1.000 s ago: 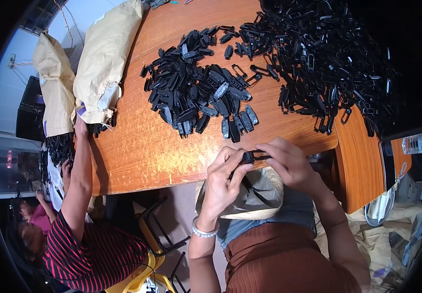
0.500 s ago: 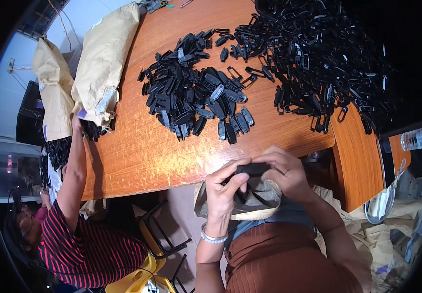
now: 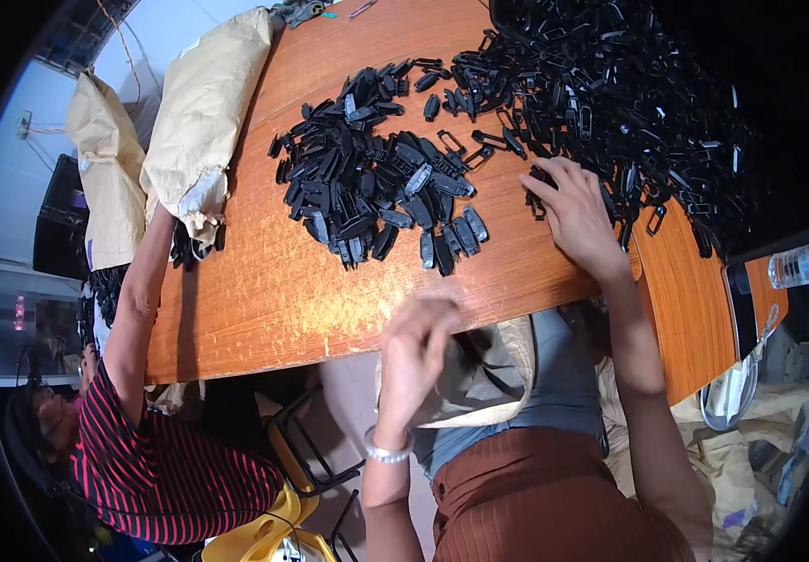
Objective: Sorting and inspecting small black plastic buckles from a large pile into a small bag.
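Note:
My right hand [image 3: 578, 214] lies with its fingers apart at the near left edge of a large heap of black rectangular plastic frames [image 3: 601, 103]. Its fingertips touch a few of the frames there. Blurred by motion, my left hand [image 3: 415, 348] hovers at the front edge of the table, and what its fingers hold, if anything, cannot be made out. Below it an open bag [image 3: 517, 403] with a pale rim rests on my lap, its grey inside partly in shadow. Left of the heap, a smaller pile of black oblong plastic pieces [image 3: 357, 178] covers the middle of the table.
A co-worker in a striped shirt [image 3: 170, 468] reaches under a large paper sack [image 3: 203, 112] on the wooden table [image 3: 264, 318]. Another sack [image 3: 104, 159] stands farther left. Yellow seats [image 3: 273, 534] are at lower left, a clear bottle [image 3: 793, 267] at far right.
My hands, which were together around a black piece over the bag, have parted. The right has moved up to the heap; the left has shifted slightly. The black piece no longer shows between them.

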### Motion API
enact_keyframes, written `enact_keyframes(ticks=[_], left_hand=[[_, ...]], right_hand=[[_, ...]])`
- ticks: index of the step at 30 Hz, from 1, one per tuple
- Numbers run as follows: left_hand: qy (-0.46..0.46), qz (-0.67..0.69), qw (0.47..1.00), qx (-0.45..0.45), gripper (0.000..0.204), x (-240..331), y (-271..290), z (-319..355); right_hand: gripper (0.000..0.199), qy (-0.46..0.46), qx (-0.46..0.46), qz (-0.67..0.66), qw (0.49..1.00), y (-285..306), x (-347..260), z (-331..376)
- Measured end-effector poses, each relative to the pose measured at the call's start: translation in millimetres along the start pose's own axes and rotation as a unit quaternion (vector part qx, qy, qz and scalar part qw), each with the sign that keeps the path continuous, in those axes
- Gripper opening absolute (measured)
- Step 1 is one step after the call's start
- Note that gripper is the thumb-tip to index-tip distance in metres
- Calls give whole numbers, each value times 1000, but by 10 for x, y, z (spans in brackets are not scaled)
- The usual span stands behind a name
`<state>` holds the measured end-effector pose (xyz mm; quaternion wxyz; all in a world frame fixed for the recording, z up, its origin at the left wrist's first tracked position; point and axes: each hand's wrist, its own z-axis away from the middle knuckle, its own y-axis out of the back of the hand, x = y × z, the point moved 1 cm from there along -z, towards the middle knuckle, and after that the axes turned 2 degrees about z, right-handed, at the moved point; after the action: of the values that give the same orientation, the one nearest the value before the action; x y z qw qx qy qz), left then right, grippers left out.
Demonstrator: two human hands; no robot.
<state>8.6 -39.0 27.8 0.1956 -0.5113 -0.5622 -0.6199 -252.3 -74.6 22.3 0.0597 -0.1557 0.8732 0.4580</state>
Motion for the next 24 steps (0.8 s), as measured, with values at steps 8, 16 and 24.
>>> enact_keyframes(ticks=[8, 16, 24], left_hand=[[6, -232, 961, 152, 18, -508, -68, -596], [54, -191, 974, 112, 24, -240, -46, -489], [58, -193, 973, 115, 22, -271, -112, -403]], right_hand=[[21, 0, -161, -1, 987, -140, -76, -225], [21, -36, -281, -57, 957, -106, 52, -297], [18, -125, -257, -131, 949, -5, -24, -227]])
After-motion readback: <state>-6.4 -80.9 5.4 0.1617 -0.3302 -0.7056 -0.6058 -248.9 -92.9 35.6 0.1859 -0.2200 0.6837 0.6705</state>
